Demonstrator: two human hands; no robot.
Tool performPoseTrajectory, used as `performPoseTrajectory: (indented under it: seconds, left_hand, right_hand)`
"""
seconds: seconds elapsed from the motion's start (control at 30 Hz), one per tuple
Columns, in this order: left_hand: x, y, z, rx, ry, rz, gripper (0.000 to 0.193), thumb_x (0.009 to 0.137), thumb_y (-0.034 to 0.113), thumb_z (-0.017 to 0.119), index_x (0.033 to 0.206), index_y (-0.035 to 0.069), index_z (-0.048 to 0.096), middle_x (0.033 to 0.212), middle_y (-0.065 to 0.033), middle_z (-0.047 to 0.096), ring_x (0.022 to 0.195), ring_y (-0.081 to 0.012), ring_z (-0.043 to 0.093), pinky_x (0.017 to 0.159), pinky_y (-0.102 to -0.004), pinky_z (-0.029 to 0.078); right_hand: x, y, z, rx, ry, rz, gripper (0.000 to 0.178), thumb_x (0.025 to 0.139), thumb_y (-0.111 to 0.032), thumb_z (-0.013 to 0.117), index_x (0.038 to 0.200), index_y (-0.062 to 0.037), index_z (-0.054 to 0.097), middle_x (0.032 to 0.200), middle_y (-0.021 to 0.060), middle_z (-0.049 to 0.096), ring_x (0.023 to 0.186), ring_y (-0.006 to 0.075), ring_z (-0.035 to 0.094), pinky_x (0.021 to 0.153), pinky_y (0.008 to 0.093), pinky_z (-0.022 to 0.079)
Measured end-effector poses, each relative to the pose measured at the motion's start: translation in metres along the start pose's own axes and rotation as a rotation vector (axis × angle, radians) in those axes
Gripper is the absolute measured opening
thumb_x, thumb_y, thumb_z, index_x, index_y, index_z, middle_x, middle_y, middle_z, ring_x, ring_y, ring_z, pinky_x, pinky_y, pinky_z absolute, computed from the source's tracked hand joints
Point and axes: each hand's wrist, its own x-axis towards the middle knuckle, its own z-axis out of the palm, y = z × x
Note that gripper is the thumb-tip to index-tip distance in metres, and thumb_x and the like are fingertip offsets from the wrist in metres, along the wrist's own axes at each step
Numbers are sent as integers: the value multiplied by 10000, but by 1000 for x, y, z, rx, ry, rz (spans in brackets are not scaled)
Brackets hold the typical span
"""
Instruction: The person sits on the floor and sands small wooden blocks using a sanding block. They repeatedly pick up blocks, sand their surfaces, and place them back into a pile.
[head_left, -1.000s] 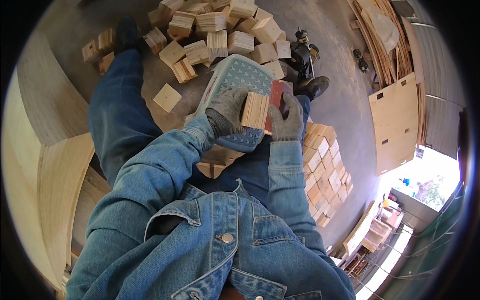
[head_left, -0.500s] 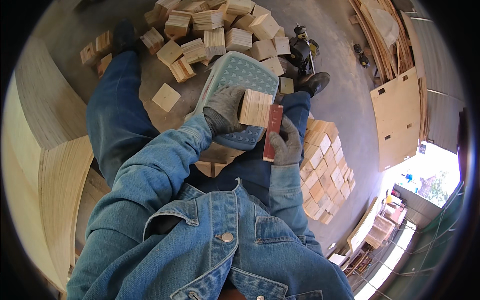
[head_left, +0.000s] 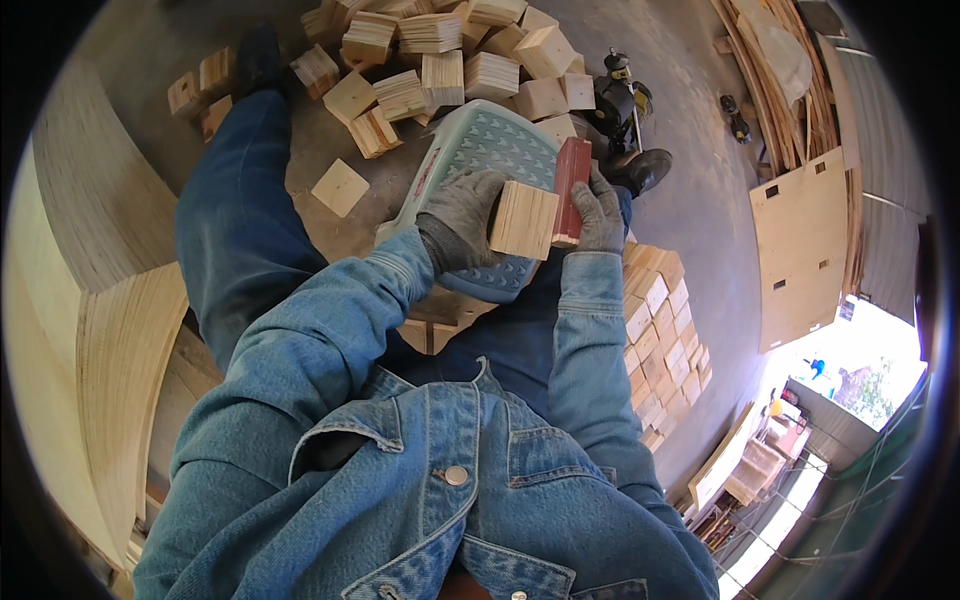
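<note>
My gloved left hand [head_left: 460,215] grips a squared plywood block [head_left: 525,221] by its left side, with the layered edges showing. In my gloved right hand [head_left: 601,212] is a dark red sanding block [head_left: 571,188], held upright by its right side with its lower end close against the plywood block's right face. Whether the two touch along their whole length cannot be seen. Beneath both hands, between my legs, stands a pale blue-green plastic stool [head_left: 497,143] with a patterned top.
Loose plywood blocks [head_left: 430,34] lie heaped beyond the stool, with a single block [head_left: 340,188] nearer left. A neat block stack [head_left: 660,330] stands right of my leg. A black-and-yellow power tool [head_left: 622,100] sits near my right shoe. Curved plywood sheets [head_left: 110,190] rise at left.
The red sanding block has moved up and away from me along the plywood block's right side, with my right hand. The plywood block has turned slightly and shifted a little right.
</note>
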Motion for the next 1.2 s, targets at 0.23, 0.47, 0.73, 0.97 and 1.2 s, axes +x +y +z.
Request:
performPoseTrajectory:
  seconds: [0.23, 0.47, 0.73, 0.97, 1.2]
  left_hand:
    - [0, -5, 5, 30, 55, 5, 935, 614, 369, 940, 1410, 76, 547, 1330, -208, 609, 1282, -412, 581, 1173, -491, 440]
    - [4, -10, 10, 28, 30, 21, 935, 609, 425, 925, 1402, 97, 555, 1348, -218, 605, 1293, -416, 577, 1167, -497, 441]
    - [2, -2, -1, 36, -97, -80, 1020, 638, 509, 897, 1483, 116, 482, 1462, -192, 545, 1427, -382, 499, 1293, -473, 304]
    - [1, -5, 6, 35, -8, -56, 994, 621, 468, 931, 1449, 114, 510, 1407, -196, 577, 1367, -394, 539, 1243, -480, 367]
    - [2, 1, 3, -7, 30, -3, 907, 647, 435, 944, 1391, 77, 569, 1321, -209, 623, 1278, -407, 594, 1150, -491, 463]
  right_hand:
    - [-85, 11, -27, -10, -34, 68, 566, 982, -106, 746, 1480, 59, 532, 1410, 178, 644, 1213, 232, 670, 1039, 354, 569]
    - [-130, 17, -50, -22, -9, 180, 537, 970, -94, 761, 1457, 14, 563, 1343, 143, 680, 1117, 211, 705, 955, 345, 609]
    - [-62, 15, -32, -31, -23, 65, 562, 951, -74, 755, 1461, 46, 552, 1360, 166, 677, 1160, 240, 695, 999, 361, 591]
    - [10, 12, -17, 21, -76, 82, 537, 969, -82, 743, 1455, 60, 565, 1377, 183, 668, 1139, 239, 706, 992, 355, 596]
    - [-29, 30, -27, 240, -55, 174, 601, 972, -119, 751, 1490, 65, 508, 1357, 194, 669, 1111, 264, 721, 943, 361, 626]
